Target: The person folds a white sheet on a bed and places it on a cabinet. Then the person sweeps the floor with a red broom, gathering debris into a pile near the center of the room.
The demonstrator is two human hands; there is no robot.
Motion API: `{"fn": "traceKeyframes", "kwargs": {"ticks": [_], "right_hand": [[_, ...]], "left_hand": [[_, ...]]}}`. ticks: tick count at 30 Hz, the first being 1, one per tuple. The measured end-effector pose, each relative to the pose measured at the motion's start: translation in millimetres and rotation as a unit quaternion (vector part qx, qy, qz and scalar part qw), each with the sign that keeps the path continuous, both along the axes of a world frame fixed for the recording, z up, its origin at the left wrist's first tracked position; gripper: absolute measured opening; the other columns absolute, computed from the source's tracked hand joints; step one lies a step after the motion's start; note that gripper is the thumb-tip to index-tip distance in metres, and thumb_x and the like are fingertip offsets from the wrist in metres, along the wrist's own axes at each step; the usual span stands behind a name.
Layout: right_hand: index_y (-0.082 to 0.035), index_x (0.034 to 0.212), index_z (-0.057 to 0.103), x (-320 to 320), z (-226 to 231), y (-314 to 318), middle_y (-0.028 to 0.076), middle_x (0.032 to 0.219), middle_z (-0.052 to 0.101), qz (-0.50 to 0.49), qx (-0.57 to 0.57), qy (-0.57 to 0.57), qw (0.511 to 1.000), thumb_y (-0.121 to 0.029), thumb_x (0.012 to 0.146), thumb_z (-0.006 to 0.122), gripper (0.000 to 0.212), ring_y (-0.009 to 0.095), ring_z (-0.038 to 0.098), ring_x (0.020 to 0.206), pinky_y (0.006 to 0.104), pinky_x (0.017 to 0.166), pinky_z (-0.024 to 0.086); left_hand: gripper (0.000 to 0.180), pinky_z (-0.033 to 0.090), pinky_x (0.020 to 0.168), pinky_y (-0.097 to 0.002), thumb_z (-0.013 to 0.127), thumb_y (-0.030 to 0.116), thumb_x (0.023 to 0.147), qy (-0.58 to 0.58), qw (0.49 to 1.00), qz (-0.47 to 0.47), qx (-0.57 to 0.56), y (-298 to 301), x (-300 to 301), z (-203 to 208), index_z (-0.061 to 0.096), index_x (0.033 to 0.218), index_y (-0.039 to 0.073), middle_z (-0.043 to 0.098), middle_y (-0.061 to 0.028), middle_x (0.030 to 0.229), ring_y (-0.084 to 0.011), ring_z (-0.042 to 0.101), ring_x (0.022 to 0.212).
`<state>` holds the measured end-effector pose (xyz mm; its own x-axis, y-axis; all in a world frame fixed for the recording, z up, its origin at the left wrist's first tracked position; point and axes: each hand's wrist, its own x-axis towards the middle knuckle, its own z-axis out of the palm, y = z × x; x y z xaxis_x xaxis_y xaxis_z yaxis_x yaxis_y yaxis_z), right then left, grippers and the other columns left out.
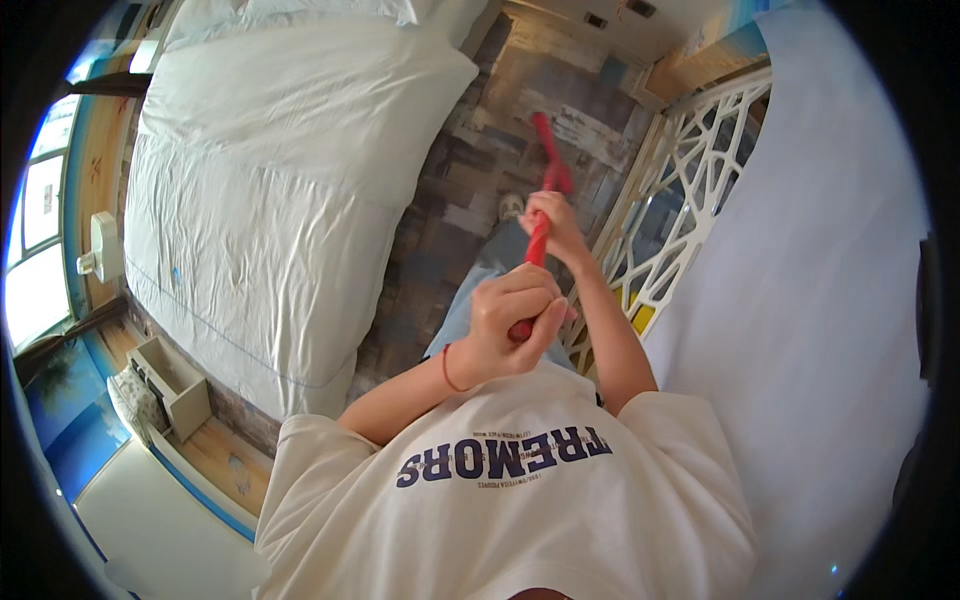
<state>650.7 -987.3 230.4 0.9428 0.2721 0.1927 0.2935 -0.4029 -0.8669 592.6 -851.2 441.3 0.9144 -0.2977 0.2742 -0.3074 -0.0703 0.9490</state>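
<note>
Patchwork floor [445,200] beside white bed [275,230] (red pole [539,240] above)

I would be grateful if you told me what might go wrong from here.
The red pole, gripped by the left hand and the right hand, might knock the white lattice panel if swung right. Swung left, it could catch the white bed cover. The shoe might get bumped if the pole drops toward it.
</note>
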Motion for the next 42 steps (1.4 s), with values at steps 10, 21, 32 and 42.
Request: {"fn": "traceKeyframes", "kwargs": {"ticks": [10, 21, 32, 42], "right_hand": [[-0.003, 0.061, 0.042, 124, -92, -90, 0.01, 0.063, 0.046, -0.07, 0.021, 0.067, 0.995, -0.002, 0.07, 0.062, 0.023, 0.026, 0.051, 0.068, 0.0365, 0.057, 0.04], [-0.006, 0.061, 0.046, 258, -27, -14, 0.011, 0.063, 0.05, 0.125, 0.01, 0.002, 0.992, -0.009, 0.066, 0.067, 0.022, 0.033, 0.052, 0.065, 0.0404, 0.062, 0.042], [-0.008, 0.068, 0.055, 458, -182, -4, 0.013, 0.079, 0.058, 0.286, -0.183, -0.035, 0.94, -0.015, 0.06, 0.075, 0.022, 0.036, 0.057, 0.084, 0.0441, 0.073, 0.046], [-0.007, 0.076, 0.064, 318, -214, 65, 0.017, 0.084, 0.06, 0.467, -0.357, -0.041, 0.808, -0.032, 0.079, 0.068, 0.026, 0.038, 0.055, 0.09, 0.0476, 0.078, 0.048]], "left_hand": [[0.011, 0.035, 0.046, -0.0264, 0.059, -0.002, 0.085, 0.108, 0.994, 0.0, -0.026, -62, 141, -94, 0.062, 0.075, -0.006, 0.065, -0.0139, 0.078, -0.0135, 0.045, 0.05], [0.021, 0.045, 0.054, -0.0292, 0.057, -0.007, 0.083, 0.012, 0.991, 0.125, 0.047, -41, 233, -19, 0.053, 0.063, -0.004, 0.06, -0.0111, 0.068, -0.0196, 0.055, 0.056], [0.028, 0.046, 0.068, -0.0275, 0.057, 0.001, 0.089, 0.169, 0.891, 0.401, -0.13, -20, 332, -161, 0.05, 0.062, -0.005, 0.046, -0.0093, 0.058, -0.0091, 0.049, 0.061], [0.028, 0.037, 0.106, -0.0419, 0.056, 0.023, 0.096, 0.265, 0.593, 0.595, -0.474, -13, 156, -207, 0.062, 0.075, 0.005, 0.063, -0.0122, 0.109, -0.0212, 0.055, 0.114]]}}
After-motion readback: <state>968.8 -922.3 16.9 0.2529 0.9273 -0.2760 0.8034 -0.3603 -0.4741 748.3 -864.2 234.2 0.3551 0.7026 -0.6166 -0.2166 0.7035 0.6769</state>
